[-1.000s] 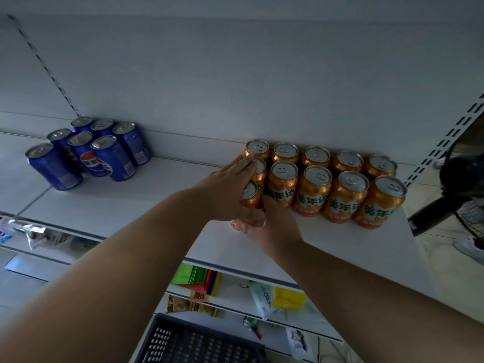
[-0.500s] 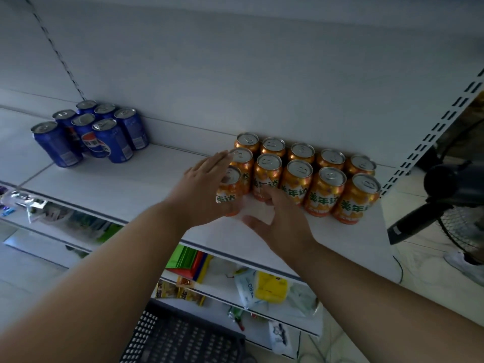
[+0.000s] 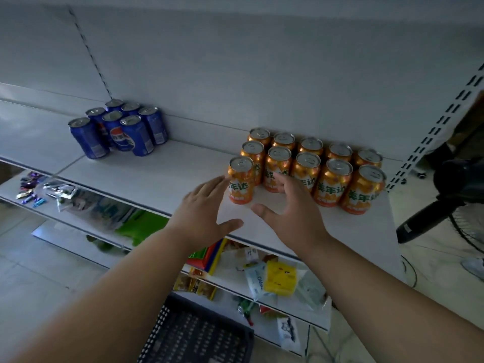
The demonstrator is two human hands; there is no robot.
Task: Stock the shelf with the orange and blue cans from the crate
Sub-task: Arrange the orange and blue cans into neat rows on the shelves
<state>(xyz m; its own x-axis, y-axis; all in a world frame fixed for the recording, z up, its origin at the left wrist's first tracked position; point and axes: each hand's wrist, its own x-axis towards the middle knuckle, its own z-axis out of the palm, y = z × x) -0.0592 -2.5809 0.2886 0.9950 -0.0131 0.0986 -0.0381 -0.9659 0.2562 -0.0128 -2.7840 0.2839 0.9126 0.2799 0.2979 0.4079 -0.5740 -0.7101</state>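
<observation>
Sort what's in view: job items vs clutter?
Job:
orange cans
blue cans
shelf
crate
left hand, open
right hand, open

Clutter:
snack packets on the lower shelves
candy wrappers
fan

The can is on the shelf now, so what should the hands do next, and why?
Probably pull both hands back and reach down to the crate for another can. The left hand and right hand are open and hold nothing, and the front orange can stands upright on the shelf by itself. Whether cans remain in the crate cannot be seen.
</observation>
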